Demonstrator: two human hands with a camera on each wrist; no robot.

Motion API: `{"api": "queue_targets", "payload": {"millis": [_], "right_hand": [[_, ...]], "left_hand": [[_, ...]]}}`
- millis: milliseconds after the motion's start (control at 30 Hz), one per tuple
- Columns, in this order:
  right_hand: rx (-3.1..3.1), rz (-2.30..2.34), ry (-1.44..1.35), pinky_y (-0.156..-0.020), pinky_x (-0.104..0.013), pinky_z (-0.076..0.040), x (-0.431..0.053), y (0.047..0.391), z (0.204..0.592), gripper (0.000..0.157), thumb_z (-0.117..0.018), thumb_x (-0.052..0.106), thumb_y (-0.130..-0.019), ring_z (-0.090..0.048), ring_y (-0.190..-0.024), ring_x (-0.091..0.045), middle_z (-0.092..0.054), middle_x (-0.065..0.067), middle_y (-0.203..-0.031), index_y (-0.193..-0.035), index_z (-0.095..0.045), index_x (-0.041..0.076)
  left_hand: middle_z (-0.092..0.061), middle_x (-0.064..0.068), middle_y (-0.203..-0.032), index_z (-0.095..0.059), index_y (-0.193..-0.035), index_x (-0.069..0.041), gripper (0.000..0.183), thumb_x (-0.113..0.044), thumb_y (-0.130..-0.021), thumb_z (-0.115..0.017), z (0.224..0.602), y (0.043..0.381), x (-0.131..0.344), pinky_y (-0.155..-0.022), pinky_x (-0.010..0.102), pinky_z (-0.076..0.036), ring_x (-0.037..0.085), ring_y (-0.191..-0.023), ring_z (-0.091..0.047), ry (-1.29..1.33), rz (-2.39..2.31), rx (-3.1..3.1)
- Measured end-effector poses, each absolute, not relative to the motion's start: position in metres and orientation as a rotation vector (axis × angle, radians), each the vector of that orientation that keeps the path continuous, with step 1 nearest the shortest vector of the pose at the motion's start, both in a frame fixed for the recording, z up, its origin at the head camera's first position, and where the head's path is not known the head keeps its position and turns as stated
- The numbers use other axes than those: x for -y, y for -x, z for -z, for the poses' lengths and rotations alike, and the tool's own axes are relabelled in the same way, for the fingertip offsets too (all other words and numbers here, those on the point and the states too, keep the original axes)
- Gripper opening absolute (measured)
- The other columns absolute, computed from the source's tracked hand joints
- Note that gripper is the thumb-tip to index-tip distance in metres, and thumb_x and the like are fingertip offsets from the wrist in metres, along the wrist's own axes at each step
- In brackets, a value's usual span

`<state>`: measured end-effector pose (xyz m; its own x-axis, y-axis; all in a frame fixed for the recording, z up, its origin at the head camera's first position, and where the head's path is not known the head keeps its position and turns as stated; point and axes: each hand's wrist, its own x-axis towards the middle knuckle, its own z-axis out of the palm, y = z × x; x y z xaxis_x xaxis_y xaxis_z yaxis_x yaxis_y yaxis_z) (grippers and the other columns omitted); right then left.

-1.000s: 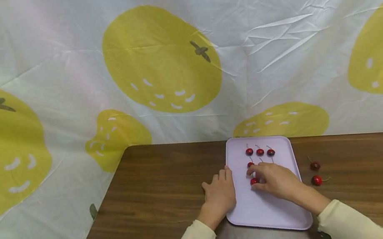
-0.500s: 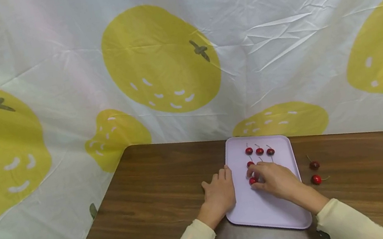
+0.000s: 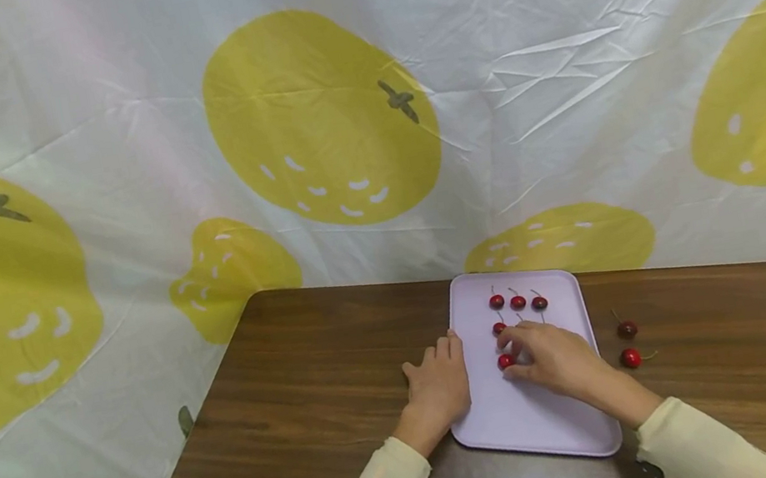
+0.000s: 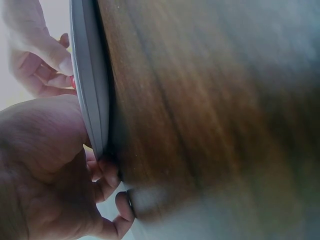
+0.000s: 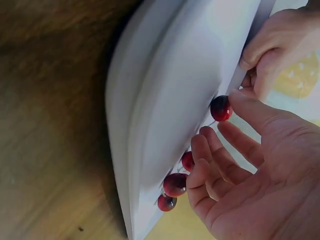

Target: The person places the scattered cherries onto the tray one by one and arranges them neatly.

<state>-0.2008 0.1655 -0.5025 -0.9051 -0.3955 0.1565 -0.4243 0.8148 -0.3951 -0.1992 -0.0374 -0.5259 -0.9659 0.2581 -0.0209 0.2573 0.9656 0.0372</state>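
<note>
My right hand [image 3: 551, 359] is over the lilac tray [image 3: 528, 426], thumb tip against a red cherry [image 3: 506, 361] on it. In the right wrist view the thumb meets this cherry [image 5: 221, 108], while the index fingertip stays just off it and the other fingers bend loosely. My left hand [image 3: 438, 386] rests along the tray's left edge, fingers extended; the left wrist view has its fingertips [image 4: 111, 172] low by the rim. Toward the back is a row of 3 cherries [image 3: 518, 302]. Another cherry [image 3: 500, 328] begins a second row, whose remainder my right hand hides except for stems.
Two cherries lie on the wooden table [image 3: 330, 375] right of the tray: a dark one [image 3: 626, 329] and a brighter red one [image 3: 630, 357] nearer me. Behind the table hangs a white curtain [image 3: 528, 12] printed with yellow fruit.
My right index finger has lifted slightly away from the cherry, which shows more fully now. My left hand has stayed at the tray's edge.
</note>
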Motion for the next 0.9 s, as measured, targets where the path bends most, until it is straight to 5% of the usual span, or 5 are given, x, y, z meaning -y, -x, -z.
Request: {"api": "queue_targets", "payload": {"millis": [300,533,900], "right_hand": [[2.804,-0.667,-0.524,-0.076,-0.043,-0.057,-0.188,0.198,0.498,0.022,-0.081,0.029,-0.093,-0.070,-0.088,-0.017,-0.076,0.000,-0.100,-0.111,-0.077,0.017],[2.673,-0.661,-0.387,-0.092,-0.060,-0.055,-0.230,0.192,0.494,0.037,-0.079,0.027,-0.095,-0.064,-0.118,-0.034,-0.074,-0.015,-0.129,-0.129,-0.073,0.014],[2.650,-0.605,-0.348,-0.095,-0.067,-0.047,-0.289,0.180,0.501,0.043,-0.079,0.015,-0.092,-0.059,-0.121,-0.047,-0.069,-0.024,-0.135,-0.134,-0.069,0.007]], "left_hand": [[-0.055,0.007,-0.151,-0.036,-0.162,-0.007,0.061,-0.023,-0.106,-0.056,0.526,0.200,0.037,-0.098,0.067,-0.050,0.027,-0.132,-0.060,-0.388,-0.056,-3.057],[-0.055,0.007,-0.152,-0.036,-0.162,-0.007,0.062,-0.024,-0.106,-0.056,0.527,0.200,0.037,-0.098,0.066,-0.050,0.026,-0.131,-0.060,-0.395,-0.029,-3.064],[-0.054,0.008,-0.151,-0.035,-0.162,-0.007,0.063,-0.025,-0.106,-0.056,0.529,0.200,0.036,-0.098,0.067,-0.050,0.027,-0.131,-0.059,-0.395,-0.033,-3.059]]}}
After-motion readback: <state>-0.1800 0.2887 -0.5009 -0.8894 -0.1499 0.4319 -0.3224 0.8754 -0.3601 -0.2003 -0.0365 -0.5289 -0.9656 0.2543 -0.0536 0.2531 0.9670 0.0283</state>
